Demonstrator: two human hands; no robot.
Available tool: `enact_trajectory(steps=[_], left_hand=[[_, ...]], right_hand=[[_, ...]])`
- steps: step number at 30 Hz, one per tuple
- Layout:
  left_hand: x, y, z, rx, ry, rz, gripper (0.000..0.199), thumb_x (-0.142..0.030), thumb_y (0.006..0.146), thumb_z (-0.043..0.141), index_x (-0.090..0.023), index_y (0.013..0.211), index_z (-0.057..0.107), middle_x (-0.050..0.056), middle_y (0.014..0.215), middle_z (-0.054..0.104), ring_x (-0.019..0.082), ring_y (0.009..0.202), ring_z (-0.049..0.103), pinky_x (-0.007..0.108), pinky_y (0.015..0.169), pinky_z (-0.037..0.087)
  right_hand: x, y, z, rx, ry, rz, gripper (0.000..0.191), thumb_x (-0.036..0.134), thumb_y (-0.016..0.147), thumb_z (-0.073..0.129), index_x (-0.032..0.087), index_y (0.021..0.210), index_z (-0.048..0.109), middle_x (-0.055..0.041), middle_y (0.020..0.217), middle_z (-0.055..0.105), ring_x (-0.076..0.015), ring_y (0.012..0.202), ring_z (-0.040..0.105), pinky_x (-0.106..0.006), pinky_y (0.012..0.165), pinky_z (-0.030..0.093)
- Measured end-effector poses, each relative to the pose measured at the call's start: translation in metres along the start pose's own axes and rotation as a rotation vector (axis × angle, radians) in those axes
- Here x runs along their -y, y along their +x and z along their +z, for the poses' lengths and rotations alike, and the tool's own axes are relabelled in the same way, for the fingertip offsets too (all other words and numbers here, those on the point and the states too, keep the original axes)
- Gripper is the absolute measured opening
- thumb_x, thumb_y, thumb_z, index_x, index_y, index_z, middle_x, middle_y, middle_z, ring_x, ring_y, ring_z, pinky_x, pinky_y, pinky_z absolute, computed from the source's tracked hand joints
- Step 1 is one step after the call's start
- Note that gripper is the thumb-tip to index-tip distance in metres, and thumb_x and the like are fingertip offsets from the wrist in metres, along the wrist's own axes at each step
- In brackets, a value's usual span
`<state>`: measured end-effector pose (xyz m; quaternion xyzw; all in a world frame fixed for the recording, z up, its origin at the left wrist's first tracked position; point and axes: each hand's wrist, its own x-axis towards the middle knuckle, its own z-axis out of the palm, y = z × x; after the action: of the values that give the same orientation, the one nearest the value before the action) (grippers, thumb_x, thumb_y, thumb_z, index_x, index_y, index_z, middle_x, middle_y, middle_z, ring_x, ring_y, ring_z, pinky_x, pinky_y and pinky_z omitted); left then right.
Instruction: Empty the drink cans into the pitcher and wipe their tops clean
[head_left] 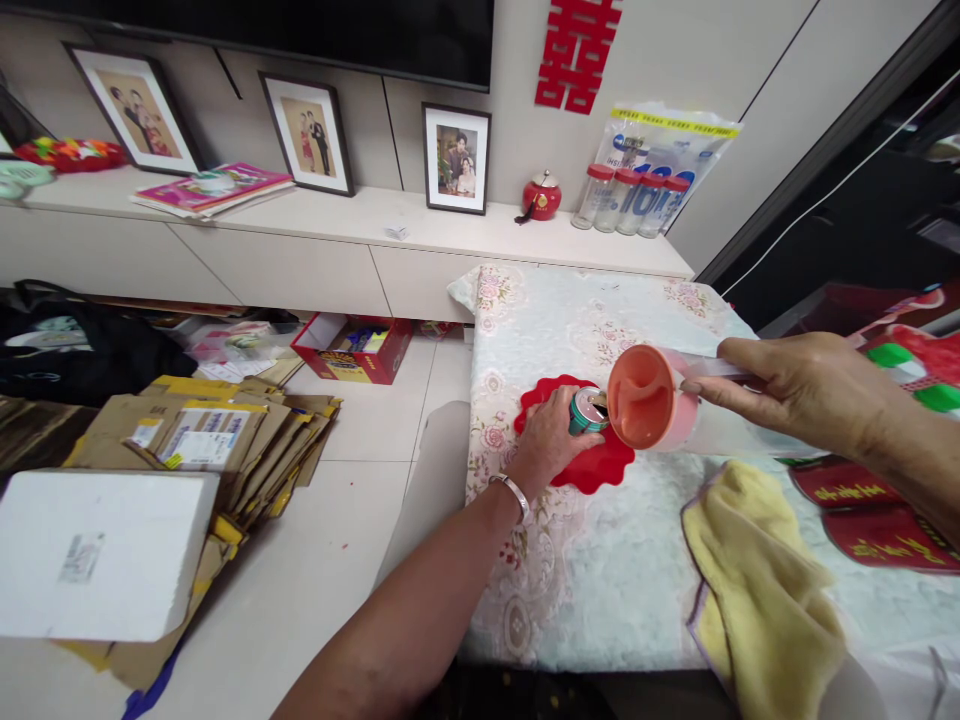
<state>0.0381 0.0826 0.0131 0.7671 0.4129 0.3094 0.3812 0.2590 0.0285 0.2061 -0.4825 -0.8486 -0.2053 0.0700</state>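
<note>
My left hand [551, 435] wraps round a small green drink can [583, 412] with an opened top. The can is over a red scalloped mat or dish [600, 470] on the table. My right hand [802, 395] grips the handle of a translucent plastic pitcher [720, 430] with a coral-orange lid [637, 400]. That pitcher lies tilted on its side in the air, its lid end close to the can's top. Whether any liquid flows between them I cannot make out. A yellow cloth [765, 570] lies below the pitcher.
A floral tablecloth [622, 560] covers the table. Red cans [889, 535] lie at its right. Behind it, a white cabinet [360, 215] carries picture frames [457, 160], a red jar [541, 198] and red-capped glass jars [626, 205]. Flattened cardboard [262, 440] and a white foam box [105, 550] are at left.
</note>
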Motion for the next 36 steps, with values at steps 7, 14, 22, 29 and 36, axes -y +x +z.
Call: enact_trajectory(steps=[7,14,22,29,36], left_hand=[[0.0024,-0.0001,0.0011,-0.006,-0.013,0.01,0.055,-0.035,0.078,0.087,-0.028,0.121,0.053,0.002,0.117,0.071,0.03,0.114,0.068,0.047,0.099,0.051],[0.0015,0.0002,0.0005,0.0,-0.012,0.003,0.054,-0.035,0.079,0.087,-0.028,0.12,0.053,0.002,0.116,0.071,0.031,0.115,0.068,0.049,0.099,0.051],[0.0018,-0.0004,0.0009,-0.003,-0.01,0.004,0.054,-0.035,0.079,0.087,-0.028,0.12,0.053,0.002,0.115,0.071,0.03,0.115,0.068,0.049,0.1,0.05],[-0.0004,-0.0013,-0.001,-0.001,-0.023,-0.011,0.053,-0.033,0.078,0.087,-0.027,0.119,0.054,0.003,0.119,0.071,0.031,0.117,0.068,0.05,0.101,0.051],[0.0002,-0.0011,-0.0003,-0.003,-0.022,0.003,0.053,-0.033,0.08,0.086,-0.027,0.122,0.054,0.004,0.12,0.071,0.032,0.117,0.068,0.051,0.101,0.051]], right_hand=[[0.0001,-0.0002,-0.0002,0.005,0.017,0.011,0.06,0.071,0.103,0.038,0.024,0.065,0.041,0.0075,0.048,0.03,-0.0106,0.04,0.027,-0.025,0.043,0.023],[0.0009,-0.0019,-0.0009,0.062,0.07,0.105,0.063,0.076,0.1,0.036,0.025,0.064,0.042,0.0046,0.047,0.033,-0.0122,0.041,0.028,-0.029,0.045,0.023],[0.0003,-0.0039,0.0006,0.092,0.078,0.125,0.06,0.076,0.099,0.036,0.025,0.066,0.04,0.0029,0.049,0.035,-0.0144,0.042,0.029,-0.031,0.047,0.023],[0.0003,-0.0045,0.0,0.104,0.09,0.134,0.06,0.076,0.099,0.037,0.026,0.066,0.04,0.0025,0.048,0.037,-0.0144,0.041,0.03,-0.032,0.048,0.023],[0.002,-0.0035,-0.0006,0.091,0.088,0.119,0.059,0.075,0.1,0.038,0.026,0.066,0.041,0.0024,0.048,0.037,-0.0151,0.041,0.032,-0.033,0.048,0.023]])
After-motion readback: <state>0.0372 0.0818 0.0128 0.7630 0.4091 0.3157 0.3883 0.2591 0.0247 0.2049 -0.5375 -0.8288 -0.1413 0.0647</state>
